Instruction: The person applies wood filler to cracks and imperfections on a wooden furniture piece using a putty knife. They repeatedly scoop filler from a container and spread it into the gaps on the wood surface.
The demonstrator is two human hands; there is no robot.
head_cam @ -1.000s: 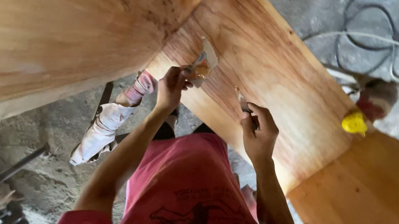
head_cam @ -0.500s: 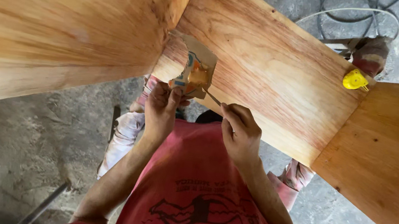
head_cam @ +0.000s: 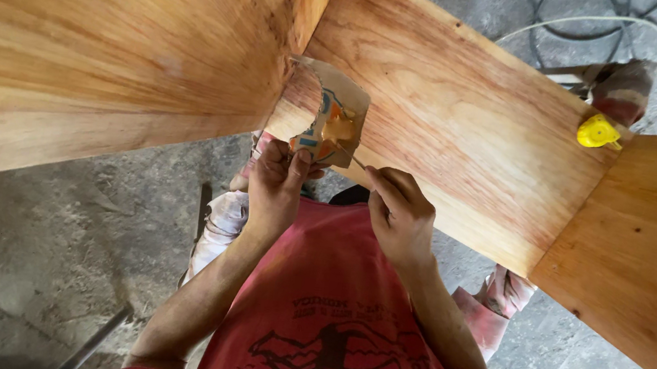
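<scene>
Pinching the torn cardboard scrap (head_cam: 328, 121) in my left hand (head_cam: 276, 182); right hand (head_cam: 399, 215) closed on a thin blade (head_cam: 349, 158) angling up-left into the putty.

I've got this torn cardboard scrap (head_cam: 335, 118) smeared with orange putty, plus a thin blade (head_cam: 351, 159) touching it.

A person seen from above wears a red short-sleeved T-shirt (head_cam: 343, 330) with a dark printed graphic and lettering across the chest, at the bottom centre of the frame. Both forearms are bare below the sleeves. Pale trousers (head_cam: 220, 221) with pink patterned patches show beneath, lower centre.
</scene>
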